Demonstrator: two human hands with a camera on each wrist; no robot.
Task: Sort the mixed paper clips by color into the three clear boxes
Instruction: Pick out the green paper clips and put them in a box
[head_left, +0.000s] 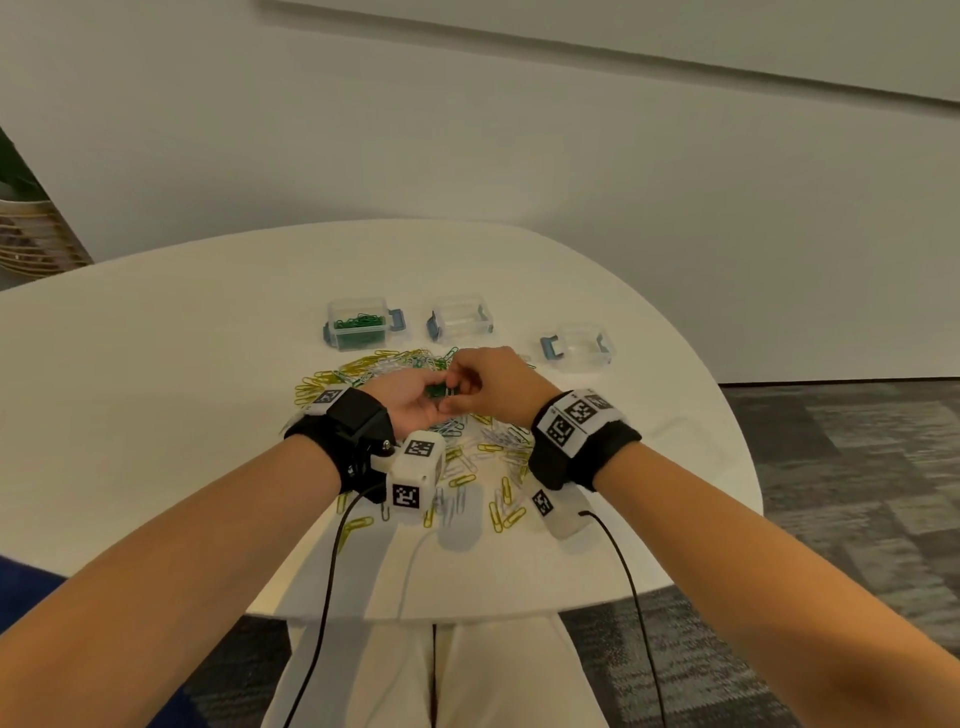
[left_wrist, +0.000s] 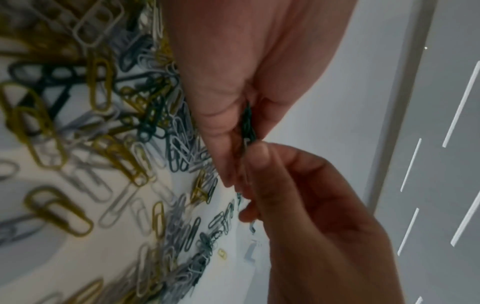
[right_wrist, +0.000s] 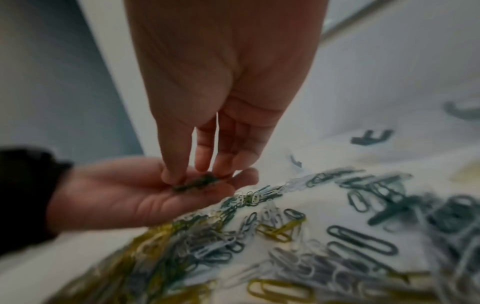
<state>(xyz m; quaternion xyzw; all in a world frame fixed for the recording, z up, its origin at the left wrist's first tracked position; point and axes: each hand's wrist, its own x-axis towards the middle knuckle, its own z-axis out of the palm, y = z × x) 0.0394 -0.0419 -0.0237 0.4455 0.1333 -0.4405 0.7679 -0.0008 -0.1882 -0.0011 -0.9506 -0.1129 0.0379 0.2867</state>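
Just above the pile, my left hand (head_left: 427, 401) lies palm up and cupped, and a small bunch of green paper clips (head_left: 436, 389) rests in it. My right hand (head_left: 458, 387) reaches over from the right and pinches those green clips (right_wrist: 197, 183) between thumb and fingers (right_wrist: 205, 156). A mixed pile of yellow, white and green clips (head_left: 415, 364) is spread on the white table (head_left: 156, 415) under both hands. Behind the pile stand three clear boxes. The left box (head_left: 358, 330) holds green clips, while the middle box (head_left: 461, 317) and right box (head_left: 579, 345) look empty.
Loose yellow and white clips (head_left: 504, 512) are scattered toward the table's near edge. Cables (head_left: 327, 597) trail from both wrist cameras over that edge. A basket-like object (head_left: 31, 239) stands at the far left, off the table. A wall rises behind the table.
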